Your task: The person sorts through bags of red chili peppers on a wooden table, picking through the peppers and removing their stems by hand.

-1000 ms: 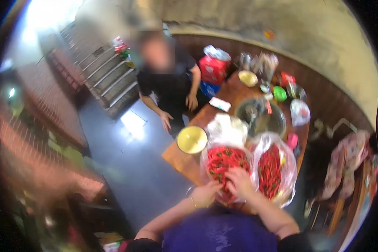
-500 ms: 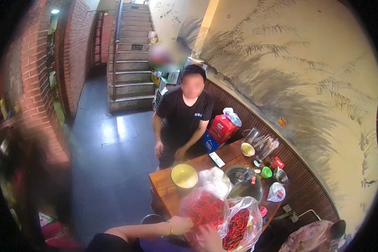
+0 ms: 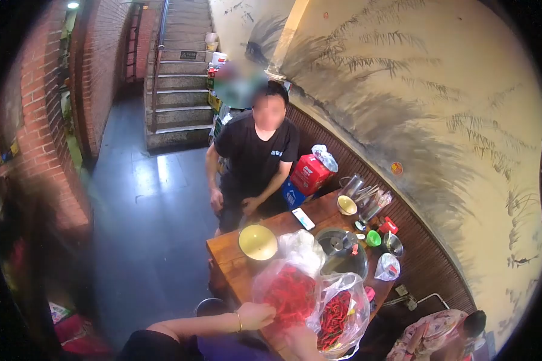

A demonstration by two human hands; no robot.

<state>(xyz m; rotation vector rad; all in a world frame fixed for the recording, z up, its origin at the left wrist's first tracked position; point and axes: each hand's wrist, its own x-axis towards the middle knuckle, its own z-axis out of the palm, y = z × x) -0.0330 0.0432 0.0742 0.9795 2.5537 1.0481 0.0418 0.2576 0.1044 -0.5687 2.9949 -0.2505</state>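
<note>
My left hand (image 3: 257, 316), with a gold bracelet at the wrist, is closed at the left edge of a clear plastic bag of red chili peppers (image 3: 287, 293). My right hand (image 3: 299, 340) is at the near side of the same bag; motion smears its fingers. Just right of it stands a second open clear bag of darker red chili peppers (image 3: 335, 320). Behind the bags are a white plastic bag (image 3: 301, 251) and a yellow bowl (image 3: 258, 242).
The wooden table (image 3: 224, 254) also holds a large metal basin (image 3: 350, 266), a phone (image 3: 303, 218), a small bowl (image 3: 346, 205) and a green cup (image 3: 373, 239). Across it is a person in black (image 3: 256, 150). Another person in patterned clothing (image 3: 430, 337) is at lower right.
The whole view has shifted slightly, moving the table and bags left and up in the picture. My left hand stays at the bag's edge; my right hand stays at its near side.
</note>
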